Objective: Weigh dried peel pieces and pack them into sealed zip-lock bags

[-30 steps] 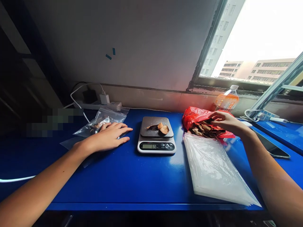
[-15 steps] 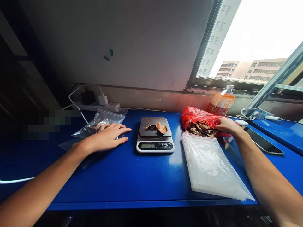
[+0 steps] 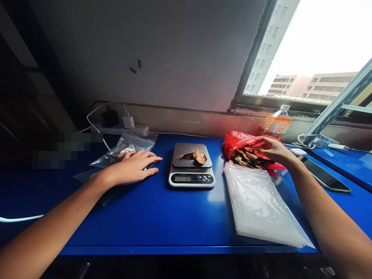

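Palm down, my left hand rests with fingers spread over clear zip bags, one of which holds a few brownish pieces. My right hand is at the mouth of a red plastic bag, its bent fingers among dark dried slices. Whatever lies between those fingertips is hidden. Between the hands stands a kitchen scale, its display showing digits like 65. On its plate lie a few dried slices, dark and tan. A stack of clear bags lies in front of the red bag.
An orange drink bottle stands behind the red bag by the wall. To the right lies a phone. A power strip with a white charger and cables sits at the back left. The blue table's front edge runs below.
My right hand has moved slightly left and up, from the red bag's right edge to over the slices. My left hand stays in place. The display is unchanged.
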Demonstrator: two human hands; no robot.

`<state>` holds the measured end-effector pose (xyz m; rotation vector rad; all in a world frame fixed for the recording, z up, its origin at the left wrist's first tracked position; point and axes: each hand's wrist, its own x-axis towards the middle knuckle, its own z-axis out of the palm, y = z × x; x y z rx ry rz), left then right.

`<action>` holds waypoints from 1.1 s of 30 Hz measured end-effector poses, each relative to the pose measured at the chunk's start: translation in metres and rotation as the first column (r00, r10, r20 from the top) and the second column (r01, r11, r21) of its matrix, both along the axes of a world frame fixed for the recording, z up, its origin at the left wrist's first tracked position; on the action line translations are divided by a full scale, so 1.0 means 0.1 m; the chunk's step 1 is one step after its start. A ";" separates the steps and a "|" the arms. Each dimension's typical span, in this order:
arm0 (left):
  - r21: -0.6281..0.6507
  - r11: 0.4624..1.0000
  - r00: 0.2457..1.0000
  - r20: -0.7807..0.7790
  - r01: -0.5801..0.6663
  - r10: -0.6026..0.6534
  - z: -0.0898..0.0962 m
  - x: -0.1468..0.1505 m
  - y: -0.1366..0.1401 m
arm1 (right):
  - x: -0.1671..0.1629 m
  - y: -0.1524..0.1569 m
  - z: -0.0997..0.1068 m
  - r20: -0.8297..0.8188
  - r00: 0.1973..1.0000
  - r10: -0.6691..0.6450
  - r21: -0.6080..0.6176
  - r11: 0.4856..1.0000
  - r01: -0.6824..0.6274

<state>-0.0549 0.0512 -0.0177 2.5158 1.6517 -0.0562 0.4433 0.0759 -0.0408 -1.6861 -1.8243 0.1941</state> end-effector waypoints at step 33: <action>-0.046 0.999 1.000 0.017 -0.002 0.002 0.06 0.01 -0.08 | -1.69 0.12 0.66 -0.004 0.854 0.520 -0.048 0.853 -0.520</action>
